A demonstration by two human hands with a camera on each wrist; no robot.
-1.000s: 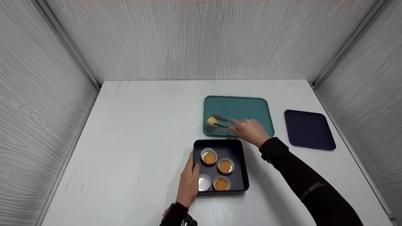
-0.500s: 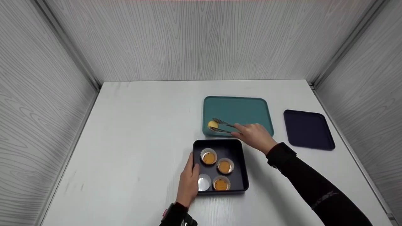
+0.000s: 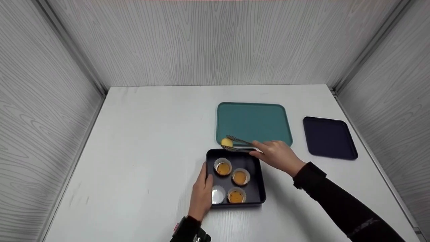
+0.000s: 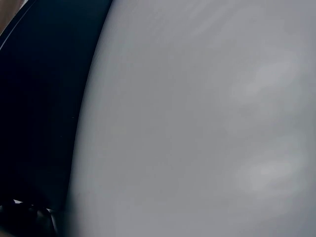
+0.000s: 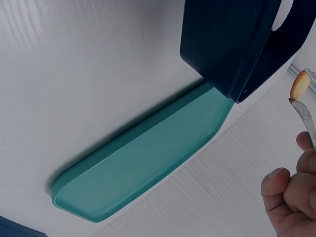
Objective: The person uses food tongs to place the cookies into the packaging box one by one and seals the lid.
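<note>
Pinching tongs (image 3: 239, 145), right hand (image 3: 278, 156) holds a round yellow ball (image 3: 226, 142) over the teal tray's (image 3: 252, 121) near edge, just beyond the dark pan (image 3: 250, 161). Left hand (image 3: 201, 193) rests flat, fingers straight, against the pan's left rim; bare worktop (image 3: 144, 148) lies left.

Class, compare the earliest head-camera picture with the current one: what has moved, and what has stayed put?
The right hand, gripping the tongs, has carried the yellow ball from the middle of the teal tray toward the person, to its near edge beside the dark baking pan. The left hand still rests on the pan's left rim. The three filled cups, the empty liner and the navy tray are unmoved.
</note>
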